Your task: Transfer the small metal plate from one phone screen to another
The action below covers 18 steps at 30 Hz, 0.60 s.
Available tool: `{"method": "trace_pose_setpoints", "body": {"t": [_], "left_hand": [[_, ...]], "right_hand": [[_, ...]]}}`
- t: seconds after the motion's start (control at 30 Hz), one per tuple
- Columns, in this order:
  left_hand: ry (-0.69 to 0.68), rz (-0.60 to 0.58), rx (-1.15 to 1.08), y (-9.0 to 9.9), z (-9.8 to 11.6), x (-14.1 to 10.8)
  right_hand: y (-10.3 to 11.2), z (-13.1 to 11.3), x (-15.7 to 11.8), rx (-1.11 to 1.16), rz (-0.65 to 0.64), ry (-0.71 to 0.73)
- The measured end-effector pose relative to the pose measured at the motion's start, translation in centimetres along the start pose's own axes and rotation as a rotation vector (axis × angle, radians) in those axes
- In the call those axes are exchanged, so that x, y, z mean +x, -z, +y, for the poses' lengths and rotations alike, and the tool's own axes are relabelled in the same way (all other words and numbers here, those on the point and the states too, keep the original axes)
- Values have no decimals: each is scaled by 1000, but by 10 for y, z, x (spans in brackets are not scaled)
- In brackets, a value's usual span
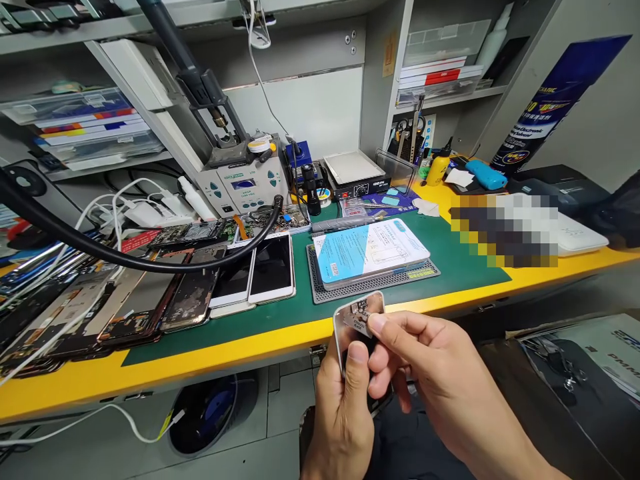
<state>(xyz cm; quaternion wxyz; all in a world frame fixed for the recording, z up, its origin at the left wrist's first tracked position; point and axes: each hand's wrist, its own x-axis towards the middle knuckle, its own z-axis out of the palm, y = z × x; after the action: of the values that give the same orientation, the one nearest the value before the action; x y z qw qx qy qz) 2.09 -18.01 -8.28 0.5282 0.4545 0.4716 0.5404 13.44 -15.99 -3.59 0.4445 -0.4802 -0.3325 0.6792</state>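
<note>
My left hand [345, 407] is wrapped round a smartphone [344, 325] with a silver frame and a dark, mirror-like face, held tilted in front of the bench edge. The left thumb lies along its near side. Between the thumb and fingers of my right hand [437, 357] is a thin, shiny metal opening blade [357, 324] with small printed lettering. It lies over the phone's upper part; whether its edge sits in the seam I cannot tell. My fingers hide the lower part of the phone.
A blue-and-white packet [373, 250] lies on a grey mat beyond my hands. Several opened phones and two white-framed phones [273, 270] cover the left bench. A black hose [165, 263] arches over them. A rework station [243, 180] stands behind; a spray can [550, 113] stands at right.
</note>
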Motion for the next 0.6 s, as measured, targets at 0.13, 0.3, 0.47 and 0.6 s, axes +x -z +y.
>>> {"method": "trace_pose_setpoints", "body": {"t": [0.13, 0.3, 0.47, 0.6], "left_hand": [[-25, -21, -30, 0, -7, 1], [-11, -11, -77, -4, -8, 2], [-40, 31, -48, -4, -6, 2], [-73, 58, 11, -3, -8, 1]], "right_hand": [[-1, 2, -3, 31, -1, -2], [-1, 5, -3, 54, 28, 7], [-4, 8, -4, 76, 53, 19], [-4, 12, -6, 99, 58, 13]]}}
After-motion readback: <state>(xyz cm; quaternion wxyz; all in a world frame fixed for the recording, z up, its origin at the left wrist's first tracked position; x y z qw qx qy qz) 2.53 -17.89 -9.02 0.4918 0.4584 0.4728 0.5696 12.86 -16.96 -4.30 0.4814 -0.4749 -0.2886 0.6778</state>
